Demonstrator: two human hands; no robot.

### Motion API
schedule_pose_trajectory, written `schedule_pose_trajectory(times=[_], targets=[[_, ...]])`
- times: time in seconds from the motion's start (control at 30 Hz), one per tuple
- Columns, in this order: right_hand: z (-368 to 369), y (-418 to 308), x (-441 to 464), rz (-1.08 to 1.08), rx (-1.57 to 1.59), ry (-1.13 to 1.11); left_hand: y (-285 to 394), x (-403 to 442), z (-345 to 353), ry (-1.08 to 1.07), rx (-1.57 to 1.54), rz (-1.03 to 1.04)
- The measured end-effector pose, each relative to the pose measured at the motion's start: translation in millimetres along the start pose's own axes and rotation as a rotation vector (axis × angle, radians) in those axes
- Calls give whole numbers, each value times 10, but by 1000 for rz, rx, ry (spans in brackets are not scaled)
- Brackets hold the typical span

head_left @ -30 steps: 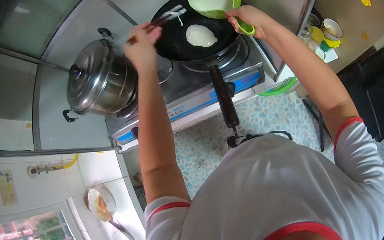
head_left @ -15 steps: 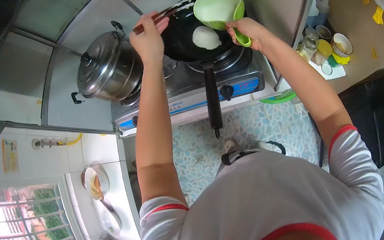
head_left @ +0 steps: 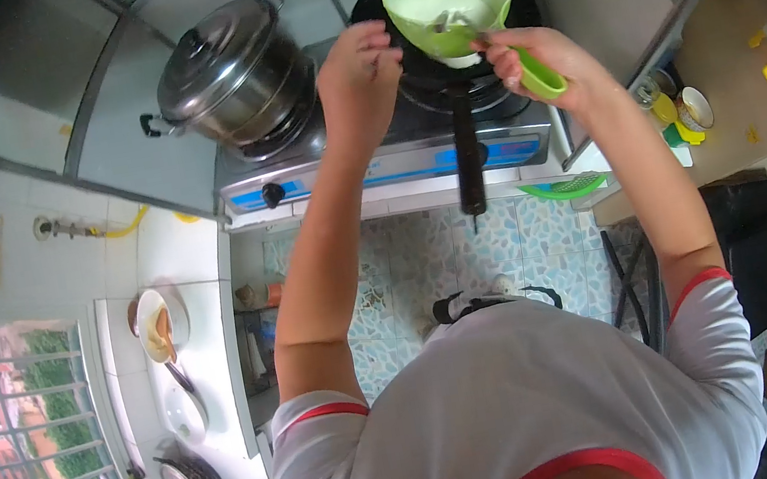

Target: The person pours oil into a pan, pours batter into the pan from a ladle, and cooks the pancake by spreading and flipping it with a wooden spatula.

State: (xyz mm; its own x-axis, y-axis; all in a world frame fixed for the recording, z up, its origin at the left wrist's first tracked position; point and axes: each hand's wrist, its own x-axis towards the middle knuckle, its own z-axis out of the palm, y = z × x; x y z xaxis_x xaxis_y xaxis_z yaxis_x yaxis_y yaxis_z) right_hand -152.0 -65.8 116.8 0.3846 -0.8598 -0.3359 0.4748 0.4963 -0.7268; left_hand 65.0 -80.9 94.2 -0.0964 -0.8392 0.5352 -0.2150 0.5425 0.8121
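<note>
My right hand [head_left: 541,61] is closed round the handle of a green plastic bowl [head_left: 424,28], which hangs over the black frying pan [head_left: 370,6]. White batter lies in the bowl, with a greyish blurred shape [head_left: 454,21] in it that I cannot identify. Below the bowl's lower edge, a patch of white batter [head_left: 461,60] shows in the pan, partly hidden. My left hand [head_left: 363,80] is just left of the bowl, its fingers curled and smeared by motion. Whatever those fingers hold cannot be made out.
A lidded steel pot [head_left: 224,73] stands on the left burner of the gas stove [head_left: 333,182]. The pan's handle [head_left: 466,150] sticks out over the stove's front. On the right counter is a small bowl [head_left: 694,108] beside jars. A green basket [head_left: 563,188] lies below the stove.
The view has shifted. My left hand has come nearer the bowl, and the chopsticks seen in it earlier no longer show clearly. The bowl now covers most of the batter in the pan.
</note>
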Motion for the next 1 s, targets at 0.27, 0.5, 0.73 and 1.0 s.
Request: schedule_pose_trajectory(times=[0.27, 0.5, 0.73, 1.0], targets=[[1386, 654, -88, 163, -101, -256, 396, -1509, -832, -149, -613, -474], [2701, 1987, 207, 484, -304, -522, 398, -2589, -1658, 319, -611, -432], [3910, 3637, 581, 888, -231, -856, 28, -3765, -2403, 921, -431, -528], [4856, 5169, 580, 1039, -270, -910, -412, -4884, -3814, 1669, 161, -352]])
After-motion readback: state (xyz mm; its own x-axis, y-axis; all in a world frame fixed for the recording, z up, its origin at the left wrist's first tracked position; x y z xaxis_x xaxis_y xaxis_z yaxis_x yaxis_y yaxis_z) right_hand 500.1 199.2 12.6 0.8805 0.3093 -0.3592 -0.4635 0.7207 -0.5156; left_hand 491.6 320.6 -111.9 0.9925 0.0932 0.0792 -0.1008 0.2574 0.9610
